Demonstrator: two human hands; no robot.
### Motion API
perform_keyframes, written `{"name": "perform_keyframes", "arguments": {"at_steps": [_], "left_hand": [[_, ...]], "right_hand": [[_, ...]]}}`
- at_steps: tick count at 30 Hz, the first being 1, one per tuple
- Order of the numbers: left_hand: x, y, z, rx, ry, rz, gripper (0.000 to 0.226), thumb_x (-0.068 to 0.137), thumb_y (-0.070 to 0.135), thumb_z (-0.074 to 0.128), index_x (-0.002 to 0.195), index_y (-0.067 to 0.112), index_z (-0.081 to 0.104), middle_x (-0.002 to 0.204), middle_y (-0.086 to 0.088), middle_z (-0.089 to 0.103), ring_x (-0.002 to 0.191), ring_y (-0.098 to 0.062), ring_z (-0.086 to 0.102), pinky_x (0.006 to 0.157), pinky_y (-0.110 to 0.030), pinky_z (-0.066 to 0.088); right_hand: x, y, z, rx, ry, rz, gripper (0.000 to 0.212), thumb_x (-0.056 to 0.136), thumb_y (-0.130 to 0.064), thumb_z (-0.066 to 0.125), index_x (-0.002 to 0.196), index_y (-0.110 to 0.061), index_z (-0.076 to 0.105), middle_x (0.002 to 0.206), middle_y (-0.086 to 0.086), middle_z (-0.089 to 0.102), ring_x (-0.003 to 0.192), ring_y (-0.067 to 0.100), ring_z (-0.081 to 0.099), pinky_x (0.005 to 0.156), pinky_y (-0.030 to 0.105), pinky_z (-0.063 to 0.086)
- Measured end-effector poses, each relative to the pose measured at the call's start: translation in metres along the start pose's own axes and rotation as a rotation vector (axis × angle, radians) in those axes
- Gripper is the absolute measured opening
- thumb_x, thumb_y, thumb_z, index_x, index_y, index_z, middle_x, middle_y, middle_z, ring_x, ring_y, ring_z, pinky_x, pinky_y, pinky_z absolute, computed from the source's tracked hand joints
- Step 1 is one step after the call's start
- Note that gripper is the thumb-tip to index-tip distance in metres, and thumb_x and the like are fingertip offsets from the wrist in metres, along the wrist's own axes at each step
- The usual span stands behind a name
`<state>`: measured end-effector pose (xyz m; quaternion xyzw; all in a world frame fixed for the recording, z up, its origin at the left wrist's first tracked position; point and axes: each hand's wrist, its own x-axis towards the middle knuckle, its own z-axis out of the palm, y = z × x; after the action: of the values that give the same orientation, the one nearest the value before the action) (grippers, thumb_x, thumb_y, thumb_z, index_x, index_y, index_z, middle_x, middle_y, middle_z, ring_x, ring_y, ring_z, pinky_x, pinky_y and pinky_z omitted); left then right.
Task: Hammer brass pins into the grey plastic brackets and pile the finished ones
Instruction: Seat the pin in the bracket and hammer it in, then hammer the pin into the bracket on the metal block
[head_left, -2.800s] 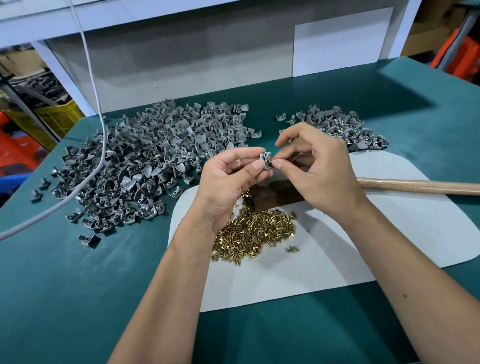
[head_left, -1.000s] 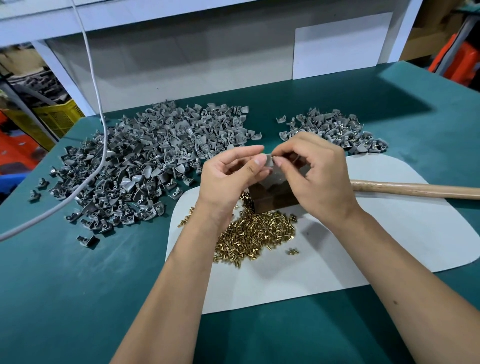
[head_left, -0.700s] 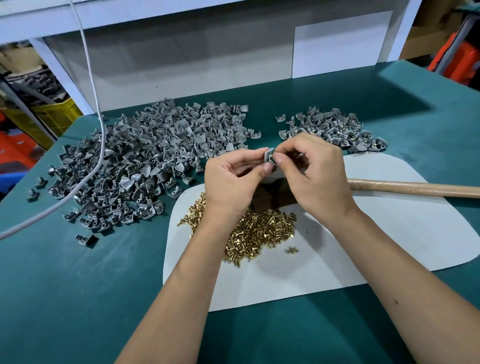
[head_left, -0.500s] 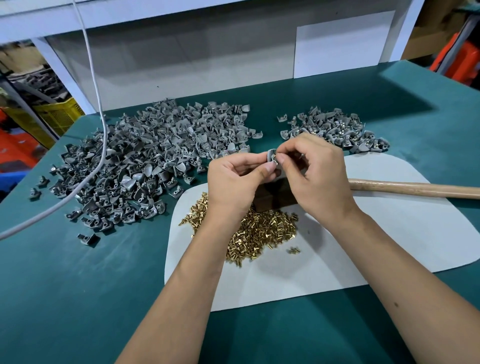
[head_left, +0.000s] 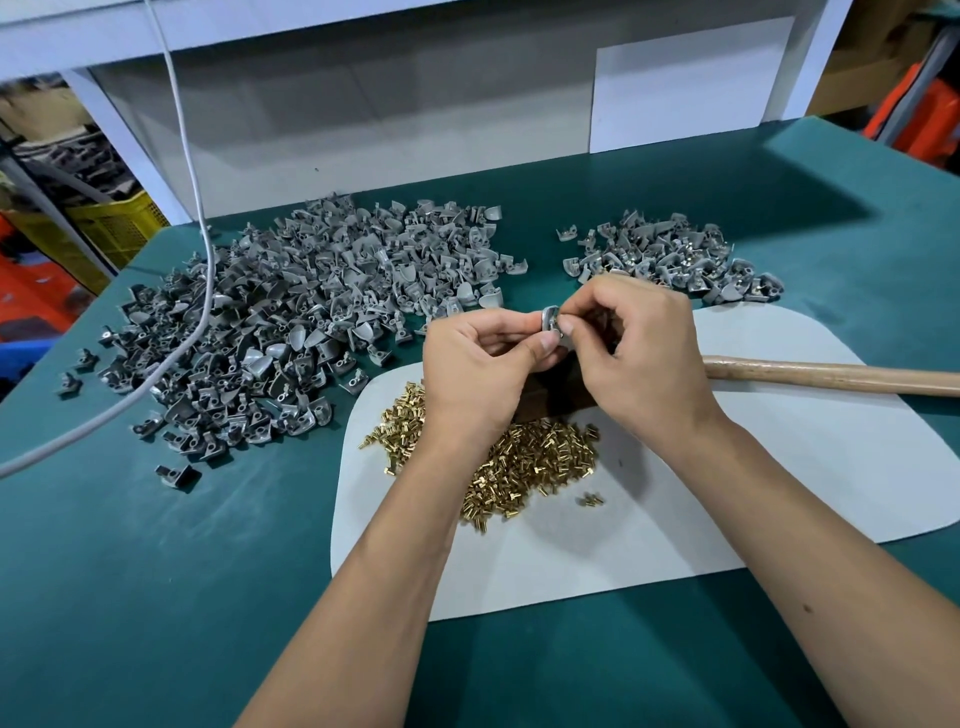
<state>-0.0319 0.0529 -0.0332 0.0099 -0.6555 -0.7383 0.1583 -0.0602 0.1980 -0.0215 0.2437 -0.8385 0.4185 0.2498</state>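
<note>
Green surface (head_left: 156, 597) below; left hand (head_left: 480, 371) and right hand (head_left: 641, 358) together pinch one grey bracket (head_left: 550, 319) above brass pins (head_left: 524, 457).

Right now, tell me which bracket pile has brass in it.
The small pile at far right, beyond the right hand; brass glints among its brackets. The big pile at left is all grey.

Bare forearms — no sleeves, no gloves
</note>
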Motion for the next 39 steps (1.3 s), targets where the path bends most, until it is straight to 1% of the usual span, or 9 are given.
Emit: {"name": "perform_keyframes", "arguments": {"at_steps": [10,14,18,20,22,24,28,32,39], "left_hand": [[-0.002,0.004,-0.002,0.156,-0.022,0.059,0.030,0.076,-0.009,0.082,0.101,0.008,0.078,0.090,-0.012,0.079,0.084,-0.019,0.076,0.085,-0.033,0.062],[-0.002,0.005,0.001,0.285,0.020,0.107,0.035,0.074,-0.004,0.087,0.105,0.010,0.076,0.089,-0.007,0.078,0.084,-0.014,0.076,0.080,-0.023,0.059],[0.000,0.003,0.001,0.369,0.042,0.132,0.030,0.080,-0.001,0.082,0.108,0.008,0.078,0.096,0.004,0.078,0.088,-0.006,0.075,0.087,-0.023,0.059],[0.001,0.004,-0.001,0.451,0.044,0.164,0.029,0.085,0.004,0.080,0.114,0.009,0.077,0.101,0.009,0.075,0.093,-0.001,0.072,0.094,-0.022,0.056],[0.002,0.004,-0.005,0.595,0.028,0.233,0.025,0.089,0.011,0.077,0.115,0.012,0.078,0.099,0.017,0.069,0.096,0.007,0.063,0.098,-0.016,0.049],[0.005,0.002,-0.008,0.679,0.016,0.289,0.017,0.091,0.013,0.074,0.108,0.014,0.080,0.098,0.018,0.068,0.098,0.009,0.056,0.102,-0.017,0.044],[0.009,-0.001,-0.012,0.746,-0.026,0.223,0.013,0.093,0.017,0.073,0.101,0.022,0.082,0.118,0.008,0.071,0.123,-0.012,0.049,0.109,-0.025,0.033],[0.011,-0.001,-0.015,0.724,-0.056,0.157,0.012,0.092,0.019,0.074,0.099,0.026,0.082,0.123,0.008,0.070,0.128,-0.015,0.050,0.112,-0.030,0.032],[0.012,-0.003,-0.017,0.548,-0.028,0.075,0.017,0.081,0.015,0.085,0.096,0.024,0.081,0.113,0.007,0.072,0.114,-0.004,0.064,0.109,-0.036,0.047]], "right_hand": [[0.001,0.002,-0.001,0.051,-0.008,0.038,0.006,0.087,-0.009,0.070,0.084,-0.012,0.074,0.079,-0.007,0.068,0.076,0.006,0.063,0.071,0.019,0.048],[0.004,0.000,-0.004,0.037,-0.039,0.033,0.008,0.088,-0.009,0.070,0.085,-0.014,0.076,0.080,-0.006,0.070,0.077,0.008,0.064,0.073,0.020,0.049],[0.012,0.008,-0.022,0.057,-0.125,0.113,0.019,0.095,-0.027,0.065,0.086,-0.015,0.077,0.075,-0.005,0.072,0.073,0.016,0.066,0.073,0.037,0.054],[0.017,0.020,-0.039,-0.061,-0.138,0.141,0.022,0.095,-0.033,0.067,0.082,-0.017,0.075,0.069,-0.009,0.068,0.069,0.008,0.063,0.069,0.028,0.050],[0.022,0.034,-0.059,-0.265,-0.260,0.219,0.021,0.092,-0.035,0.070,0.078,-0.021,0.072,0.065,-0.015,0.066,0.066,-0.002,0.059,0.063,0.021,0.044],[0.023,0.049,-0.076,-0.390,-0.488,0.330,0.022,0.088,-0.038,0.074,0.076,-0.020,0.072,0.069,-0.008,0.071,0.068,0.007,0.064,0.065,0.029,0.049],[0.018,0.061,-0.086,-0.423,-0.757,0.363,0.021,0.076,-0.028,0.087,0.082,-0.025,0.067,0.079,-0.006,0.069,0.075,0.015,0.063,0.071,0.037,0.051],[0.013,0.065,-0.080,-0.456,-0.712,0.322,0.018,0.083,-0.021,0.080,0.078,-0.023,0.063,0.072,-0.007,0.065,0.067,0.010,0.058,0.059,0.031,0.041],[0.030,0.042,-0.092,-0.251,-0.554,0.317,0.012,0.096,-0.017,0.065,0.089,-0.008,0.067,0.078,0.010,0.070,0.072,0.027,0.065,0.070,0.041,0.053]]}}
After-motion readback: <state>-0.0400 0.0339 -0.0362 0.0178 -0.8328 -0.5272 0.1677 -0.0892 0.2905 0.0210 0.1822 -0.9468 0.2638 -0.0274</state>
